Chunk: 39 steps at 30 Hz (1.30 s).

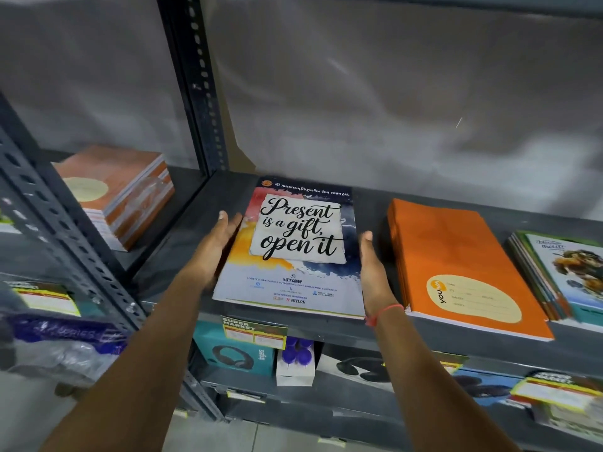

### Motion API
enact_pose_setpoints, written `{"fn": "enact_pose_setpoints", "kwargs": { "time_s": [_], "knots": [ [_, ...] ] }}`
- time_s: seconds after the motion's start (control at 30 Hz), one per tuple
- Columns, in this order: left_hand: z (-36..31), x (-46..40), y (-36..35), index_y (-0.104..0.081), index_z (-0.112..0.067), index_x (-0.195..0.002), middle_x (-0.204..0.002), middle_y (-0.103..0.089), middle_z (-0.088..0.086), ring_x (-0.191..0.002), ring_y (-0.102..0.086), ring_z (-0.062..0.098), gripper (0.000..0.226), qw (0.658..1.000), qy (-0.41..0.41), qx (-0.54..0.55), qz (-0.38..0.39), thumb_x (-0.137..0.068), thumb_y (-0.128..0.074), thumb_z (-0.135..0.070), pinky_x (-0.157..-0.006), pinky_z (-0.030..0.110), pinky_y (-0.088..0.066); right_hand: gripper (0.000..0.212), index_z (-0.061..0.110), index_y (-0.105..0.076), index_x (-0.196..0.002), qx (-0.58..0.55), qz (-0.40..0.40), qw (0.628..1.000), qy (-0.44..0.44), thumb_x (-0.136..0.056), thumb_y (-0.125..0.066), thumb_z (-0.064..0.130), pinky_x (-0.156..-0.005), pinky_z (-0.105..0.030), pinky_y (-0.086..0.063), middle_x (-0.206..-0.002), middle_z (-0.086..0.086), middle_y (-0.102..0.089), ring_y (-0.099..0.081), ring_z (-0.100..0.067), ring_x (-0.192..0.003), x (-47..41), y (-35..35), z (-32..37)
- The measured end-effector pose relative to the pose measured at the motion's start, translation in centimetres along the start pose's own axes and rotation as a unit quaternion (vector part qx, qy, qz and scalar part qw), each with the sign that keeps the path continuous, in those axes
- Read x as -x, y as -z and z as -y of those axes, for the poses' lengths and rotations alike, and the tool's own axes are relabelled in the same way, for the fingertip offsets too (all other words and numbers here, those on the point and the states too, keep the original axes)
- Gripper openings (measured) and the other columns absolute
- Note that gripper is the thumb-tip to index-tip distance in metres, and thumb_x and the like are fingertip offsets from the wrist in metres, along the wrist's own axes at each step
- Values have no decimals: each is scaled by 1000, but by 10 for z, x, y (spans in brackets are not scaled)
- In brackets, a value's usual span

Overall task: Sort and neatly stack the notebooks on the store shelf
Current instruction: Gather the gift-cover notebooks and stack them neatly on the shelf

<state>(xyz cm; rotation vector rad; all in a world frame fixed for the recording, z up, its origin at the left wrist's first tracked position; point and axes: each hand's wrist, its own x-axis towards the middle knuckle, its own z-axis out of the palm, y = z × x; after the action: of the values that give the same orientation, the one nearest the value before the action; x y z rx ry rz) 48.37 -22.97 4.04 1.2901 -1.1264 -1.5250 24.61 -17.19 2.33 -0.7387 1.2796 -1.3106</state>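
Note:
A notebook stack topped by a cover reading "Present is a gift, open it" [293, 249] lies flat on the dark grey shelf [182, 243]. My left hand [213, 249] presses flat against the stack's left side. My right hand [373, 275], with a red thread on the wrist, lies flat against its right side. Both hands have straight fingers and squeeze the stack between them. To the right lies an orange notebook stack [456, 262], and further right a stack with an illustrated cover [567, 275].
A steel upright [195, 86] divides the shelving. In the left bay sits another orange-brown notebook stack [114, 194]. Below are headphone boxes [235, 350], a box with purple items [295, 360] and yellow price tags [254, 331]. Plastic-wrapped goods [55, 340] are at the lower left.

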Motion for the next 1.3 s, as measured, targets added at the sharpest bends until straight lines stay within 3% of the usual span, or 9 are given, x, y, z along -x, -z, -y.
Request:
{"fn": "enact_pose_setpoints", "kwargs": {
  "time_s": [0.17,0.23,0.33,0.53,0.63,0.73,0.8,1.0,1.3],
  "knots": [
    [31,35,14,-38,-34,-135,-142,-45,-6,-127,-45,18,68,997,-10,72,20,-81,-20,-71,-102,36,-35,47,41,-68,-77,-72,19,997,6,-93,-26,55,-54,-15,-55,-72,22,-74,-70,5,-68,26,7,-21],
    [33,40,10,-36,-32,-137,-138,-50,-3,-124,-47,18,71,997,-15,76,23,-80,-20,-72,-99,35,-36,37,42,-62,-95,-62,10,998,19,-91,-29,57,-79,-25,-56,-98,19,-73,-69,1,-91,30,1,-24],
    [31,45,4,-36,-30,-137,-129,-56,-4,-110,-57,12,83,994,-27,108,20,-68,-30,-76,-87,31,-44,64,30,-44,-137,-28,-11,999,22,-84,-34,65,-112,-48,-33,-142,-1,-49,-45,-21,-131,36,-12,-24],
    [31,46,8,-38,-30,-137,-139,-51,-2,-123,-50,17,82,996,-34,81,21,-68,-35,-75,-104,39,-37,66,23,-43,-139,-12,-12,999,44,-86,-35,62,-113,-49,-31,-142,-5,-49,-46,-23,-131,41,-15,-20],
    [34,51,12,-51,-33,-128,-128,-60,-6,-116,-57,12,56,994,-73,73,25,-79,-43,-60,-103,38,-39,61,26,-46,-136,23,13,998,59,-88,-33,61,-112,-47,-33,-139,-2,-53,-50,-19,-128,50,-6,-22],
    [45,57,22,-40,-24,-136,-123,-58,-22,-122,-50,7,61,992,-117,49,20,-79,-54,-41,-109,33,-33,73,37,-25,-144,78,36,993,77,-80,-51,60,-106,-19,-33,-141,27,-39,-42,13,-123,68,7,-36],
    [52,62,29,-43,-29,-133,-113,-65,-25,-113,-57,-1,77,990,-127,28,57,-62,-73,-42,-96,21,-44,79,37,-20,-145,106,54,989,85,-80,-65,35,-86,-1,-40,-127,36,-46,-48,24,-109,76,11,-45],
    [58,52,41,-52,-35,-118,-103,-71,-21,-95,-65,-2,59,990,-117,19,75,-73,-62,3,-72,10,-52,85,28,-18,-148,176,15,979,105,-82,-67,10,-108,-24,-35,-134,15,-52,-47,-7,-125,79,5,-45],
    [65,47,40,-51,-38,-117,-101,-71,-23,-94,-64,-7,59,990,-132,-21,52,-75,-63,2,-73,6,-49,76,24,-27,-146,176,-26,977,117,-83,-64,6,-110,-31,-38,-134,5,-57,-51,-12,-124,81,1,-42]
  ]
}}
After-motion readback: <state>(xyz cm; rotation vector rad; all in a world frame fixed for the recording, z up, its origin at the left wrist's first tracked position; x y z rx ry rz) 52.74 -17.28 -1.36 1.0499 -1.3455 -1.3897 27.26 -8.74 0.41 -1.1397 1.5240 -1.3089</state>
